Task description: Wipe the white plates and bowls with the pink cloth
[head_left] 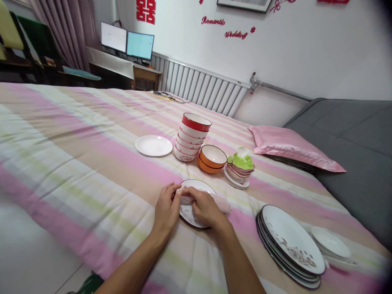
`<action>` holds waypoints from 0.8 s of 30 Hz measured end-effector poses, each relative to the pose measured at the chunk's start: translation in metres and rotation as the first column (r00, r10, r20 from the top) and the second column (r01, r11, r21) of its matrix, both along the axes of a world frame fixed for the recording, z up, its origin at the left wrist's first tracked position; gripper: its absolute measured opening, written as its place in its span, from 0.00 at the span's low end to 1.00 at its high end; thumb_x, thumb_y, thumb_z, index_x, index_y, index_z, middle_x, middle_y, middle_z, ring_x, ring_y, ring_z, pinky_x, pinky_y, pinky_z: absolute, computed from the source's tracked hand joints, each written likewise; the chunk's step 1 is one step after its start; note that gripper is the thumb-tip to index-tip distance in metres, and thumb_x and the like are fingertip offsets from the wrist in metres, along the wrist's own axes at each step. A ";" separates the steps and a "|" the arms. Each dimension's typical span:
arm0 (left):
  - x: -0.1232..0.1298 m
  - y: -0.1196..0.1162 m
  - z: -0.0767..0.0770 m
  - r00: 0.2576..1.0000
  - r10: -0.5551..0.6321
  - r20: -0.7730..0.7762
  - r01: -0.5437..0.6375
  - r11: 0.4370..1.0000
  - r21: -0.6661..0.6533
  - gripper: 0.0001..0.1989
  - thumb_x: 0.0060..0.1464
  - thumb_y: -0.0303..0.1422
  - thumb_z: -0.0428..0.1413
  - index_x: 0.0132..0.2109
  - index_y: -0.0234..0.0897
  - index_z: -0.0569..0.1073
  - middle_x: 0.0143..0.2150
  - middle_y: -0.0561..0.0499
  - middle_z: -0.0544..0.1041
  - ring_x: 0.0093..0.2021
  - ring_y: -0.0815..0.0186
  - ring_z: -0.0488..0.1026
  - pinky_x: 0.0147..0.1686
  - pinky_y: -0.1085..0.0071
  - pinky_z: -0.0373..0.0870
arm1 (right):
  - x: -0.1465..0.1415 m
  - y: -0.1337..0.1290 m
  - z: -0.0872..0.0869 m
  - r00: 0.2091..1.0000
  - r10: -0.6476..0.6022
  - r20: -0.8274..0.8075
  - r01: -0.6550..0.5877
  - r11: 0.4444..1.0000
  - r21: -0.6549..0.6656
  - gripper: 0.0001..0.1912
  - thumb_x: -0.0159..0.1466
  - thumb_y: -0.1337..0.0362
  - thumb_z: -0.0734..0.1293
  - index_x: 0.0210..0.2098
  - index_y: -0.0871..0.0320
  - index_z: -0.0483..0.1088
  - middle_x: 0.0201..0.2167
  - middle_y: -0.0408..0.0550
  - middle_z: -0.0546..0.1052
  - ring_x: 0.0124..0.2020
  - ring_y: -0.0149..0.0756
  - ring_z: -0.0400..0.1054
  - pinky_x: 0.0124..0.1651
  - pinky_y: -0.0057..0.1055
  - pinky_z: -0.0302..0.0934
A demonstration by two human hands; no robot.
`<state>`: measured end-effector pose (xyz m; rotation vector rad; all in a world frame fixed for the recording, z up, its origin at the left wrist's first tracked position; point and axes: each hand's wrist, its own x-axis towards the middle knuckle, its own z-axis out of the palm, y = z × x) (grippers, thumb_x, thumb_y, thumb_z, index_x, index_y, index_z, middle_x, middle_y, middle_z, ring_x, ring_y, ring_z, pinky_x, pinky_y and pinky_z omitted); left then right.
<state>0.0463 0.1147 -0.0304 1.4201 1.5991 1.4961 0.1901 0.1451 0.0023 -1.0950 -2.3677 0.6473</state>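
A white plate with a dark rim and brown floral print point(190, 213) lies on the striped bedspread, below both hands. My right hand point(203, 203) is closed on a pale pink cloth point(221, 202), which rests across the plate and hangs past its right edge. At the plate's left edge is my left hand point(168, 203), its fingers together and curled, their tips near the cloth; what they hold, if anything, is hidden. Beyond the plate stand a tall stack of white and red bowls point(191, 137) and two orange bowls point(211, 159).
A white plate point(154, 145) lies at the back left. Small dishes with a green leaf-shaped one point(241, 161) are piled right of the orange bowls. Stacked large plates point(290, 241) and small white bowls point(330, 243) sit at the right. A pink pillow point(290, 147) lies farther back.
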 end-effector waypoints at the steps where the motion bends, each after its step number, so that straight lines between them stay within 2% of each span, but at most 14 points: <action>1: 0.000 0.000 0.000 1.000 0.001 0.003 -0.001 1.000 0.001 0.15 0.55 0.37 0.47 0.44 0.35 0.72 0.49 0.43 0.71 0.55 0.59 0.65 0.55 0.59 0.61 | 0.000 -0.001 0.002 1.000 0.012 -0.003 -0.012 1.000 -0.010 0.31 0.49 0.80 0.55 0.48 0.52 0.68 0.46 0.42 0.75 0.48 0.34 0.68 0.51 0.30 0.59; 5: 0.001 0.001 0.000 1.000 0.005 0.011 -0.005 1.000 0.002 0.15 0.55 0.37 0.47 0.43 0.35 0.72 0.49 0.43 0.71 0.54 0.59 0.65 0.54 0.59 0.61 | -0.003 -0.004 0.006 0.999 0.036 -0.035 -0.037 0.999 -0.023 0.29 0.50 0.80 0.56 0.44 0.51 0.72 0.43 0.40 0.77 0.44 0.34 0.70 0.47 0.28 0.60; 8: 0.001 0.001 0.000 1.000 0.008 0.020 -0.008 1.000 0.000 0.14 0.55 0.37 0.47 0.43 0.36 0.72 0.49 0.44 0.71 0.53 0.59 0.66 0.54 0.58 0.61 | -0.006 -0.001 0.001 0.998 0.005 -0.060 -0.005 1.000 0.010 0.27 0.54 0.79 0.56 0.44 0.50 0.74 0.46 0.41 0.77 0.48 0.33 0.69 0.50 0.29 0.60; 12: 0.001 0.001 0.000 1.000 0.005 0.018 -0.005 1.000 0.011 0.14 0.55 0.37 0.48 0.43 0.36 0.72 0.48 0.44 0.72 0.53 0.59 0.66 0.53 0.58 0.63 | -0.007 0.007 -0.009 0.994 -0.109 -0.012 0.110 0.991 0.074 0.23 0.57 0.77 0.57 0.45 0.50 0.74 0.52 0.44 0.73 0.56 0.35 0.63 0.58 0.34 0.54; 17: 0.001 0.001 0.001 1.000 0.001 0.006 -0.001 1.000 0.008 0.14 0.55 0.36 0.47 0.44 0.36 0.72 0.49 0.43 0.71 0.53 0.59 0.66 0.53 0.58 0.63 | 0.001 0.014 -0.014 0.957 -0.259 0.132 0.246 0.963 0.107 0.24 0.59 0.76 0.58 0.49 0.49 0.71 0.55 0.45 0.70 0.58 0.37 0.60 0.60 0.38 0.52; 21: 0.001 0.000 0.001 1.000 -0.004 0.003 0.004 1.000 0.006 0.14 0.55 0.36 0.47 0.44 0.35 0.72 0.49 0.43 0.71 0.53 0.58 0.66 0.52 0.58 0.64 | 0.009 0.013 -0.009 0.924 -0.337 0.181 0.325 0.941 0.097 0.23 0.59 0.75 0.59 0.49 0.49 0.72 0.54 0.45 0.70 0.57 0.39 0.61 0.57 0.38 0.54; 24: 0.001 0.000 0.000 1.000 -0.001 -0.005 0.001 1.000 0.009 0.14 0.55 0.36 0.47 0.44 0.36 0.72 0.49 0.43 0.71 0.54 0.58 0.66 0.52 0.59 0.64 | 0.017 0.010 -0.003 0.907 -0.367 0.208 0.363 0.930 0.059 0.23 0.58 0.75 0.59 0.47 0.48 0.73 0.50 0.45 0.74 0.52 0.43 0.67 0.52 0.37 0.59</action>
